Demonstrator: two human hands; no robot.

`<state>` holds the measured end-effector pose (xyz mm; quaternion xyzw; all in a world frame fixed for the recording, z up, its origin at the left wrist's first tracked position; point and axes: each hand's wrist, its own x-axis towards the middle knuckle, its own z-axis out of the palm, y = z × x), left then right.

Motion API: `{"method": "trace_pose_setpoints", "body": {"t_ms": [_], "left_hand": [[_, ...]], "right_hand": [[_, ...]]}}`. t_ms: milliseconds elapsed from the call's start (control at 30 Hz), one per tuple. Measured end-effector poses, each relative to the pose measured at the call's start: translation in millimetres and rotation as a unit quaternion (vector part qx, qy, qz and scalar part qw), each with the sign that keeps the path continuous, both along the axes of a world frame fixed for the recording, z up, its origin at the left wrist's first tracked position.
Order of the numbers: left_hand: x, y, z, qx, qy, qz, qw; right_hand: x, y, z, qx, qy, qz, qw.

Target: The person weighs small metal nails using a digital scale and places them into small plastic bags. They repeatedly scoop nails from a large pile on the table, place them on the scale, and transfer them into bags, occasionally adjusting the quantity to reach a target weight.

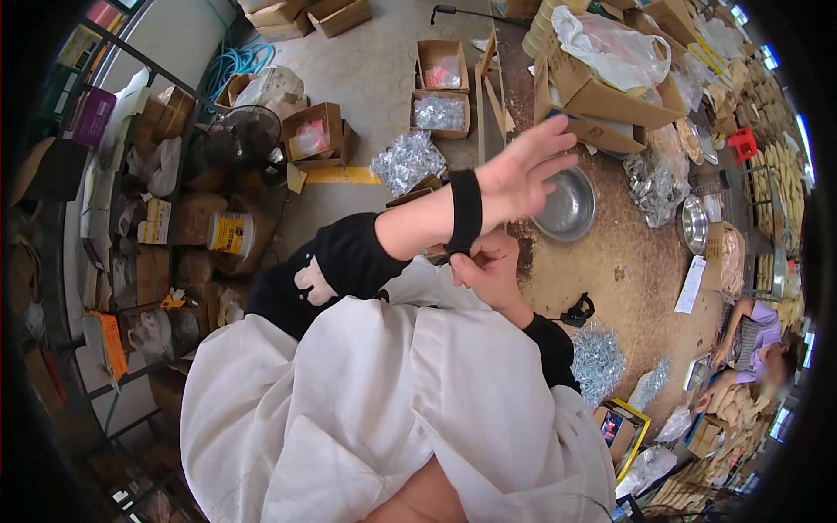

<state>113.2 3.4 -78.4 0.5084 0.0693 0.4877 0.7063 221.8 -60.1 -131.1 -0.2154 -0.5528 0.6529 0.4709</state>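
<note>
My left hand (526, 173) is held out over the table's edge, fingers stretched and slightly apart, holding nothing. Round its wrist runs a black wrist strap (466, 209). My right hand (491, 272) is closed at the lower end of that strap, thumb and fingers pinching it beneath the left wrist. Part of the strap is hidden behind the right fingers. Just beyond the left hand, a round metal bowl (568, 209) rests on the table. To the right of my right sleeve lies another black strap with a small fitting (578, 310).
The brown table (645, 227) carries a heap of small metal pieces (596, 362), a paper sheet (690, 285) and a large cardboard box (602, 91). Another person (757, 342) sits at the far right. Boxes of bagged parts (440, 113) stand on the floor; shelving (131, 209) lines the left.
</note>
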Motion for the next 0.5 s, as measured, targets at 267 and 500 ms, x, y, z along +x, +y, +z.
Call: {"method": "trace_pose_setpoints", "body": {"t_ms": [267,500], "left_hand": [[1,0,32,-0.210,-0.293,-0.312,0.879],[-23,3,-9,-0.212,-0.364,-0.192,0.887]], "right_hand": [[-4,-2,-13,0.076,-0.132,0.030,0.988],[-1,10,-22,0.115,-0.146,0.014,0.983]]}}
